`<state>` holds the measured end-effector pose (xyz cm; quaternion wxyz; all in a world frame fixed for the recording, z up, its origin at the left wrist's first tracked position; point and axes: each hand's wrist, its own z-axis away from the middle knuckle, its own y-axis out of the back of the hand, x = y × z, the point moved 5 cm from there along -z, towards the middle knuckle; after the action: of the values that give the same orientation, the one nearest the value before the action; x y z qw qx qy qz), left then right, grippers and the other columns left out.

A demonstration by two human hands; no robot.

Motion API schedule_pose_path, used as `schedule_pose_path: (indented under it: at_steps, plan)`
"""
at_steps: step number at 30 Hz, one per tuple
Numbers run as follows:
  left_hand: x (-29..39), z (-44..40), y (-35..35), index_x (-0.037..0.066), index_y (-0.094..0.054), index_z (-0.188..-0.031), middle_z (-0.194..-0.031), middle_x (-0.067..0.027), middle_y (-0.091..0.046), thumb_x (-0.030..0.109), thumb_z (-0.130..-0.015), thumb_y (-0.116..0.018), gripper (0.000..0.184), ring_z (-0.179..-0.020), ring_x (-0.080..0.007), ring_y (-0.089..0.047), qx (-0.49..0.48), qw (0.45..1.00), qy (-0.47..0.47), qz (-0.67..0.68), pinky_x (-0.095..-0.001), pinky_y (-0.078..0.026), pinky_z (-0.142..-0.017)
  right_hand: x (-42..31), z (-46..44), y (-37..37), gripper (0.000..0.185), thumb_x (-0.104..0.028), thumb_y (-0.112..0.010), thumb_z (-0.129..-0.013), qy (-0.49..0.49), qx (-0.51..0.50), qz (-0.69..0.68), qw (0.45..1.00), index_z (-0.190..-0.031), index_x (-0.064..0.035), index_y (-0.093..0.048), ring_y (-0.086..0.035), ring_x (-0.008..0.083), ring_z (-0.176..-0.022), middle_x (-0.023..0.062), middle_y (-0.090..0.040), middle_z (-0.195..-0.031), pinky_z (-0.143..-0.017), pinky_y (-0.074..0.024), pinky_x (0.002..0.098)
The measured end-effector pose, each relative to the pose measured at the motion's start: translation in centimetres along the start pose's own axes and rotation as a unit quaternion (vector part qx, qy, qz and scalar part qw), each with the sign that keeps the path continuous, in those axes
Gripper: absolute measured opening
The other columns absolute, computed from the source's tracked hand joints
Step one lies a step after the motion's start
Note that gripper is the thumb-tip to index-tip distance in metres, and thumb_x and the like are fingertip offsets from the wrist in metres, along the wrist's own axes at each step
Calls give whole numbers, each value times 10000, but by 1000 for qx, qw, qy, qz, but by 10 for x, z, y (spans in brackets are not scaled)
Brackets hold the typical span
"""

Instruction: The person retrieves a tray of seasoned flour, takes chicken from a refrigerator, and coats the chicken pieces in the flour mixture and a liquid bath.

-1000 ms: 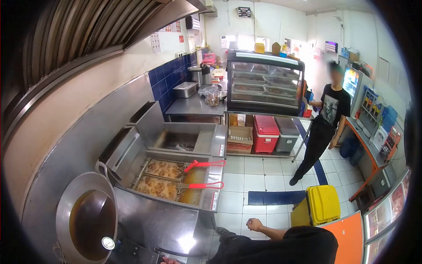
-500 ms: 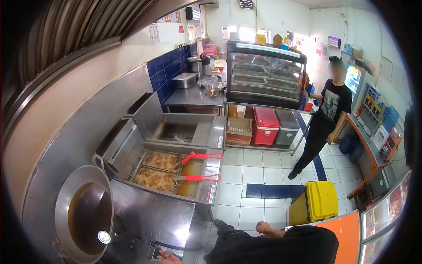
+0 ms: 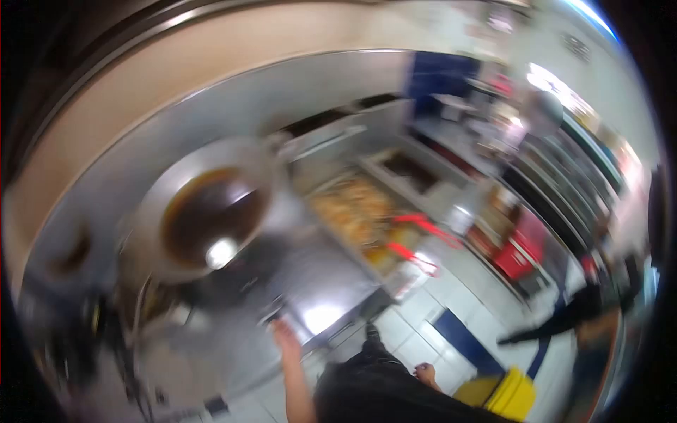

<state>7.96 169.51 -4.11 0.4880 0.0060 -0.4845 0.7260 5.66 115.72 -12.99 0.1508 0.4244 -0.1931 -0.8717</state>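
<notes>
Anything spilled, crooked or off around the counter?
No clear spill or damage. One oddity: a curved brown mark on the steel wall left of the wok, unlike the grey around it; stain or reflection, blur hides which. Small splashes on the counter could be missed.

Clock positions taken from centre of view; motion blur throughout. Blue wall tiles (image 3: 438, 74): 1 o'clock. Display case (image 3: 557, 176), dark-framed, shelved: between 2 and 3. Red cooler (image 3: 517, 247): just past 3. Second person (image 3: 572, 316), dark trousers: near 4, detail lost. Blue floor strip (image 3: 462, 340), yellow bin (image 3: 515, 395): between 4 and 5.
</notes>
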Motion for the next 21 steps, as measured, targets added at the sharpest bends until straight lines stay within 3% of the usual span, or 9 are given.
schedule_pose_path:
  at_steps: [1, 2, 5, 6, 11, 13, 14, 18, 21]
  plan:
    - [2, 9, -7, 156, -560, -844, -709, 47, -531, 325, -994, -521, 229, -545, -41, -423, -34, 999, 2, -33, -193, -338, -474, -13, 7, 5, 249, -188, -611, -820, 14, -8, -12, 1000, -888, 43, -676, -673, 203, -581, 169, -705, -764, -621, -552, 356]
    - [1, 3, -6, 153, -574, -833, -687, 53, -536, 352, -1001, -502, 270, -528, -39, -422, -64, 998, -12, -8, -196, -339, -457, -22, -2, 4, 246, -184, -604, -827, 79, -21, 74, 994, -899, 40, -676, -669, 204, -590, 179, -700, -758, -603, -547, 344]
    - [3, 8, -8, 26, -605, -942, -723, -23, -603, 427, -989, -487, 420, -549, -86, -471, 26, 998, 33, 38, -212, -399, -492, 61, -75, 7, 237, -159, -572, -849, 225, -78, 179, 955, -940, 37, -671, -670, 221, -633, 200, -690, -742, -567, -531, 312]
    - [8, 19, -12, -16, -596, -994, -765, -66, -636, 405, -1000, -474, 438, -594, -100, -509, 17, 996, 55, 61, -215, -424, -534, 63, -79, 9, 238, -158, -572, -848, 199, -87, 165, 962, -940, 39, -670, -671, 222, -634, 200, -690, -741, -567, -531, 312]
    - [4, 19, -17, -44, -607, -1012, -779, -80, -642, 422, -990, -491, 480, -615, -99, -524, 25, 999, 31, 16, -211, -426, -550, 46, -75, 2, 242, -152, -573, -845, 102, -92, 109, 985, -940, 51, -664, -673, 229, -636, 197, -689, -738, -569, -531, 312]
    - [15, 27, -21, -41, -609, -1017, -744, -60, -622, 433, -994, -482, 491, -583, -100, -503, 49, 990, -29, -132, -224, -421, -531, 41, -76, 2, 243, -150, -573, -844, 91, -93, 91, 987, -941, 55, -662, -674, 232, -638, 196, -689, -737, -569, -531, 312]
    - [14, 24, -20, -41, -609, -1017, -744, -60, -622, 433, -994, -482, 491, -583, -100, -503, 48, 990, -30, -131, -224, -421, -531, 40, -77, 1, 244, -149, -573, -843, 85, -92, 82, 989, -941, 58, -661, -674, 233, -638, 195, -689, -737, -570, -531, 313]
    - [2, 12, -26, 15, -559, -824, -571, 5, -447, 396, -1032, -393, 465, -449, -71, -348, 53, 984, 84, 147, -209, -276, -383, 46, -82, 6, 248, -144, -574, -841, 73, -88, 53, 992, -942, 67, -656, -676, 239, -640, 193, -689, -734, -571, -530, 313]
    - [6, 17, -37, 36, -533, -780, -548, 9, -399, 256, -1009, -354, 365, -427, -75, -318, 36, 951, 137, 273, -213, -263, -369, 63, -92, -1, 251, -136, -580, -833, 89, -97, 8, 991, -933, 83, -651, -678, 241, -640, 185, -689, -730, -575, -531, 312]
